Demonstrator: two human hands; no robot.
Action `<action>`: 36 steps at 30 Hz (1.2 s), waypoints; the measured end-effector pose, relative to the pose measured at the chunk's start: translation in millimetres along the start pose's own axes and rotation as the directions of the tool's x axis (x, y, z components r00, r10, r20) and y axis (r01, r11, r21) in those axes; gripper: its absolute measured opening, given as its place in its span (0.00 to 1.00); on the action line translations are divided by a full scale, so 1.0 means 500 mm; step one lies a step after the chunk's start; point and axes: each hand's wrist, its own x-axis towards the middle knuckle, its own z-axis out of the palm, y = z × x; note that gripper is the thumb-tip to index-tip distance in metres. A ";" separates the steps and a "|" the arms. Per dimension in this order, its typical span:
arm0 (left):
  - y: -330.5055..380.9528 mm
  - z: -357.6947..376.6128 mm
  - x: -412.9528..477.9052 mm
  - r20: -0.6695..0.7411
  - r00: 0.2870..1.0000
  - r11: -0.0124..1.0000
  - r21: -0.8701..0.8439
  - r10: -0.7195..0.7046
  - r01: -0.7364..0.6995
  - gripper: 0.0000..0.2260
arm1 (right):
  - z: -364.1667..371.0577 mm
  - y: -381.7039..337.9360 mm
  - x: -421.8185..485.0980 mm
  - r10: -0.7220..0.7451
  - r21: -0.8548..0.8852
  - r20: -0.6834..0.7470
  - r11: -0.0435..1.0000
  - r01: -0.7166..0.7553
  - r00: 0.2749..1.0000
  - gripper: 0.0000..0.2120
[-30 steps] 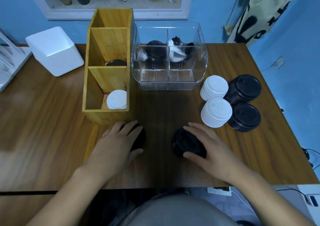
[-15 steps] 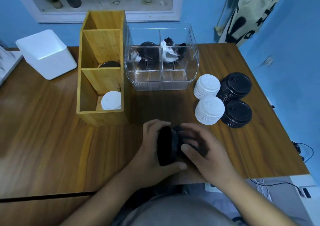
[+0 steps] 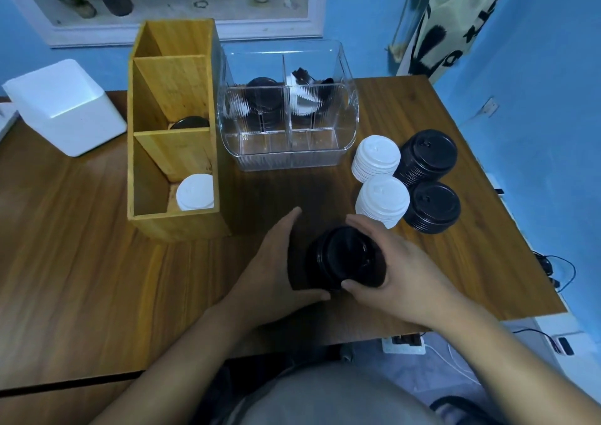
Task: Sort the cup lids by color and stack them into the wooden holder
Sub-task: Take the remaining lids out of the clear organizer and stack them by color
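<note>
Right now both of my hands are closed round one black lid stack (image 3: 344, 257) near the front edge of the desk (image 3: 81, 262), a little right of the wooden holder (image 3: 172, 226). The stack is tipped over. Its long axis runs roughly left to right, and the glossy top lid faces up and to the right, toward the camera. The lids are dark and round with raised rims, nested tightly. My left hand (image 3: 276, 262) cups the stack's left end, thumb tucked underneath. My right hand (image 3: 403, 271) grips the right end, fingers over the far rim and thumb on the near rim. I cannot tell whether the stack touches the desk.

The holder's nearest compartment has white lids (image 3: 195, 192) in it, and the middle one shows a black lid (image 3: 190, 122). To the right, upright on the desk, stand a far white pile (image 3: 376, 156), a near white pile (image 3: 383, 201), a far black pile (image 3: 428, 155) and a near black pile (image 3: 435, 206).
</note>
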 end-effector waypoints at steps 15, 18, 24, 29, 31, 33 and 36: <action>-0.014 0.025 0.033 -0.057 0.994 0.954 0.291 0.089 -0.069 0.43 | 0.041 0.031 0.034 -0.045 -0.067 -0.010 0.997 0.045 0.999 0.45; -0.016 0.026 0.033 -0.047 0.996 0.954 0.294 0.074 -0.057 0.42 | 0.050 0.015 0.035 -0.027 -0.200 -0.104 0.980 0.005 0.994 0.45; -0.019 0.024 0.036 -0.051 0.996 0.955 0.292 0.066 -0.048 0.43 | 0.005 0.016 0.050 -0.070 -0.038 0.176 0.996 0.077 0.982 0.49; -0.027 0.029 0.033 -0.045 0.996 0.951 0.302 0.080 -0.063 0.43 | 0.028 -0.013 0.039 0.000 -0.291 -0.032 0.957 -0.009 0.999 0.48; -0.029 0.030 0.035 -0.041 0.996 0.949 0.309 0.084 -0.068 0.43 | 0.052 -0.016 0.039 -0.035 -0.370 -0.092 0.929 -0.001 0.995 0.47; -0.032 0.030 0.036 -0.046 0.995 0.948 0.311 0.083 -0.065 0.44 | 0.052 -0.009 0.040 -0.098 -0.271 -0.047 0.959 0.082 0.994 0.47; -0.034 0.031 0.036 -0.051 0.995 0.947 0.314 0.084 -0.064 0.44 | 0.024 0.006 0.039 -0.090 0.040 0.090 0.995 0.086 0.992 0.50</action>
